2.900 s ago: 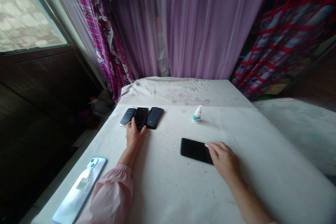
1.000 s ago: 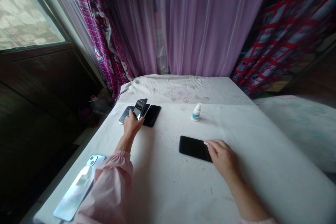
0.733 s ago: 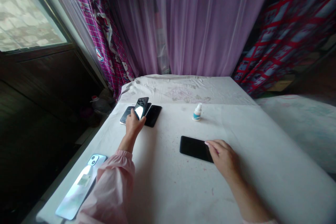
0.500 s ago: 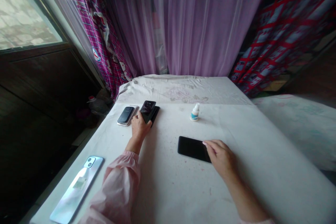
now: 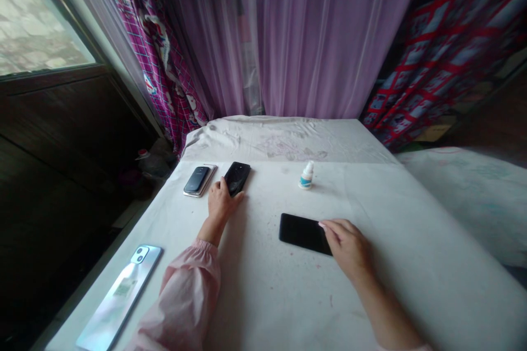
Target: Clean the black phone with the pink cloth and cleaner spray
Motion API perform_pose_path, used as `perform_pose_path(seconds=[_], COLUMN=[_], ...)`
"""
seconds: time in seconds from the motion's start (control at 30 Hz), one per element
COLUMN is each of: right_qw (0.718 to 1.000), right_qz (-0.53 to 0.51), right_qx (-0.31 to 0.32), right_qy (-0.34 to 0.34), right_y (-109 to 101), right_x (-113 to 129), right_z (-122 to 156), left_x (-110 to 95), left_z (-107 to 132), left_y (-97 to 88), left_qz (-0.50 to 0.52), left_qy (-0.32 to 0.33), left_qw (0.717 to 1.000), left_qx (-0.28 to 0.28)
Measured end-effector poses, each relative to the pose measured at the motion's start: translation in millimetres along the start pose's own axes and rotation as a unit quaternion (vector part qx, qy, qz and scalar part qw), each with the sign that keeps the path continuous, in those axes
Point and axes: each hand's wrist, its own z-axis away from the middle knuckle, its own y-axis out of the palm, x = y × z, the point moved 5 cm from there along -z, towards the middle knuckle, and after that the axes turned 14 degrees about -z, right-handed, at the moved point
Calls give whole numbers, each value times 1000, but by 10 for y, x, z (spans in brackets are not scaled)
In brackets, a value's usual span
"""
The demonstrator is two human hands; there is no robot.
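Note:
My left hand (image 5: pixel 219 204) reaches to the far left of the white-covered table (image 5: pixel 263 296). Its fingers and thumb close round the near end of a black phone (image 5: pixel 237 176), which lies flat on top of another dark phone that is almost wholly hidden. A smaller dark blue phone (image 5: pixel 197 180) lies just left of it, apart from my hand. My right hand (image 5: pixel 348 244) rests with its fingers laid loosely over the right end of a large black phone (image 5: pixel 300 231) lying screen-dark in the middle of the table.
A small white dropper bottle with a blue label (image 5: pixel 306 175) stands behind the large phone. A silvery-blue phone (image 5: pixel 119 296) lies back-up near the front left edge. Purple curtains (image 5: pixel 308 38) hang behind the table; a window (image 5: pixel 37 22) is on the left.
My left hand lifted the middle phone out of the row of three, carried it right and laid it down on the right-hand phone. My right hand stayed on the large phone.

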Motion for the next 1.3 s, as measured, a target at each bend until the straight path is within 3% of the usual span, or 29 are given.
perform_pose_path(seconds=[0.17, 0.23, 0.3, 0.4, 0.63, 0.9, 1.13, 1.3], right_qw=[1000, 1000, 999, 996, 989, 983, 986, 984], right_qz=[-8, -16, -11, 20, 24, 62, 15, 35], right_qx=[-3, -6, -9, 0, 83, 100, 96, 142], right_qy=[4, 19, 43, 85, 123, 140, 135, 103], right_y=[-5, -45, -122, -260, -325, -226, -277, -132], right_x=[15, 18, 4, -54, -190, -215, -235, -70], right_z=[-10, -22, -35, -48, -51, -151, -92, -253], left_x=[-163, -388, -642, -877, -995, -1002, -1008, -1005], left_z=[216, 401, 617, 838, 907, 923, 931, 930], left_y=[-110, -132, -94, -30, -59, -47, -47, -45], left_qz=[0, 48, 110, 157, 192, 192, 200, 206], left_qy=[37, 151, 290, 378, 388, 383, 377, 373], left_qw=[998, 985, 950, 911, 899, 901, 901, 901], left_qx=[-51, -71, -28, 42, 62, 70, 77, 84])
